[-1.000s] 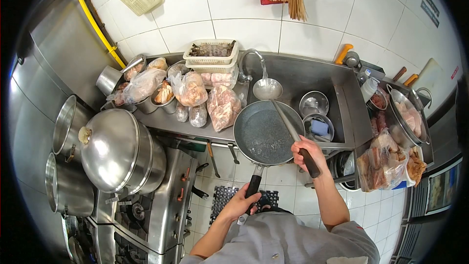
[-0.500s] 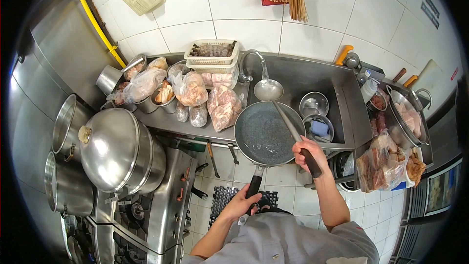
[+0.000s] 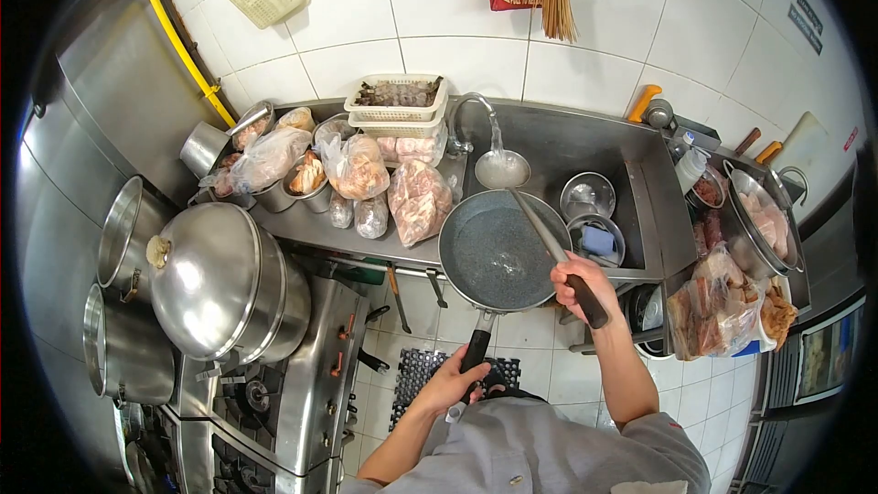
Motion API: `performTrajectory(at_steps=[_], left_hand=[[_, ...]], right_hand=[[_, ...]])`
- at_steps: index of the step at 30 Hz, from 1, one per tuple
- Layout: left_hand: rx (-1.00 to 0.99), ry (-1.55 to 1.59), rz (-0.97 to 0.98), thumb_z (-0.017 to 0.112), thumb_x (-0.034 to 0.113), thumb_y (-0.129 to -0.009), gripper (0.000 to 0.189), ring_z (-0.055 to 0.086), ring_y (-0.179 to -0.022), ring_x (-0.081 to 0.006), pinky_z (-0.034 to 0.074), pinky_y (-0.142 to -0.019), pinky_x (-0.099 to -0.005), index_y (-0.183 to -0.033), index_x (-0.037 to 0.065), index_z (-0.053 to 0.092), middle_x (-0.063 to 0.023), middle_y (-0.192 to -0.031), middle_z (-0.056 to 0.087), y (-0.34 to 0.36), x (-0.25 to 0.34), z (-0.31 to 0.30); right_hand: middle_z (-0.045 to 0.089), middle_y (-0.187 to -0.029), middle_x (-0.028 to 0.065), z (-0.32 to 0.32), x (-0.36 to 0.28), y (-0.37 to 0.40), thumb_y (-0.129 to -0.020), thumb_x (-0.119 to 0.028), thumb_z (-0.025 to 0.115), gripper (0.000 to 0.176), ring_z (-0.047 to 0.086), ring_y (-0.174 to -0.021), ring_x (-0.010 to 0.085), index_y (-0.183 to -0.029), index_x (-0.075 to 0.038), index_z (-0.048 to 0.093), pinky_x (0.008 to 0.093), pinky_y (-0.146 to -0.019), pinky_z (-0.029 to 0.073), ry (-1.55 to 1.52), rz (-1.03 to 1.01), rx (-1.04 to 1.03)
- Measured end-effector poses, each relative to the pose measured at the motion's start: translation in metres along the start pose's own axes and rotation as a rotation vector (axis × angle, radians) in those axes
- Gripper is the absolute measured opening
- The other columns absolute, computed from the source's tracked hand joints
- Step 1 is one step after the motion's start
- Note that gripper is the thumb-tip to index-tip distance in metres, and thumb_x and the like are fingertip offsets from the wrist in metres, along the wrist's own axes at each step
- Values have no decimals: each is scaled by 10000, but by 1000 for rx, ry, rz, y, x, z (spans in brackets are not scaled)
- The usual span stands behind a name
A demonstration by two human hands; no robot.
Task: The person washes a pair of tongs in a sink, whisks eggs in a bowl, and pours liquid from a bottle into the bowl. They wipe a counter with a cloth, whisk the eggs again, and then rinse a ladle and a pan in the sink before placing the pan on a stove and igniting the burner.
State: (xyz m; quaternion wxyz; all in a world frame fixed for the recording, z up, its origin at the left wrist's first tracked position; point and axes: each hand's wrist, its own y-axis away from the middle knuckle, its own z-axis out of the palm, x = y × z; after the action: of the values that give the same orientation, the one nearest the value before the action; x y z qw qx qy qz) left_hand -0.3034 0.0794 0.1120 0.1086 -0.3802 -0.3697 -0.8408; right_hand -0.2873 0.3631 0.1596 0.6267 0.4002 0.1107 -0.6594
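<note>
My left hand (image 3: pixel 448 382) is wrapped round the black handle of a grey speckled frying pan (image 3: pixel 494 261), which is held level at the sink's front edge. In my right hand (image 3: pixel 583 285) is the dark handle of a ladle (image 3: pixel 541 227). The ladle's metal bowl (image 3: pixel 502 170) is just past the pan's far rim, under the faucet (image 3: pixel 495 128), and water runs into it. Liquid with ripples shows inside the pan.
Bagged meat (image 3: pixel 419 201) and stacked baskets (image 3: pixel 398 96) stand left of the sink (image 3: pixel 594 142). Metal bowls (image 3: pixel 588 194) lie in it at right. A large domed pot (image 3: pixel 215 279) is on the left, beside the stove (image 3: pixel 315 375). More meat (image 3: pixel 718 306) lies at far right.
My right hand has moved slightly right and down with the ladle handle. The liquid's ripples in the pan look different. The pan and my left hand have hardly moved.
</note>
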Motion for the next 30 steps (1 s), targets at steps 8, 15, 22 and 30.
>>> performTrajectory(at_steps=[8, 15, 22, 30], left_hand=[[6, -16, -7, 598, 114, -927, 400, 485, -536, -87, 415, -470, -243, -1276, 55, 413, -7, -758, 522, 0, 1, 0], [15, 0, -17, 597, 108, -925, 401, 487, -536, -89, 413, -471, -242, -1278, 53, 416, -11, -761, 523, 0, 6, 3], [9, 8, -21, 592, 98, -926, 432, 486, -525, -93, 408, -470, -249, -1309, 56, 397, -12, -774, 521, -2, 7, 2], [15, 5, -28, 592, 94, -926, 485, 489, -525, -94, 403, -471, -252, -1352, 61, 363, -7, -763, 517, -4, 5, 1]], right_hand=[[516, -738, 77, -5, -6, 0, -885, -44, 560, 542, 491, -529, 125, -1302, 64, 231, 241, -424, 375, -51, 15, -82], [507, -718, 61, -4, -18, 34, -878, -61, 543, 493, 465, -496, 111, -1305, 56, 326, 233, -397, 342, 60, -18, -88], [492, -667, 41, -3, -23, 91, -815, -87, 557, 573, 438, -433, 85, -1347, 51, 391, 216, -378, 342, 452, -20, -28], [580, -889, 20, -44, 6, 123, -743, 85, 596, 746, 501, -626, 43, -1440, -59, 375, 210, -526, 418, 1048, -191, 204]])
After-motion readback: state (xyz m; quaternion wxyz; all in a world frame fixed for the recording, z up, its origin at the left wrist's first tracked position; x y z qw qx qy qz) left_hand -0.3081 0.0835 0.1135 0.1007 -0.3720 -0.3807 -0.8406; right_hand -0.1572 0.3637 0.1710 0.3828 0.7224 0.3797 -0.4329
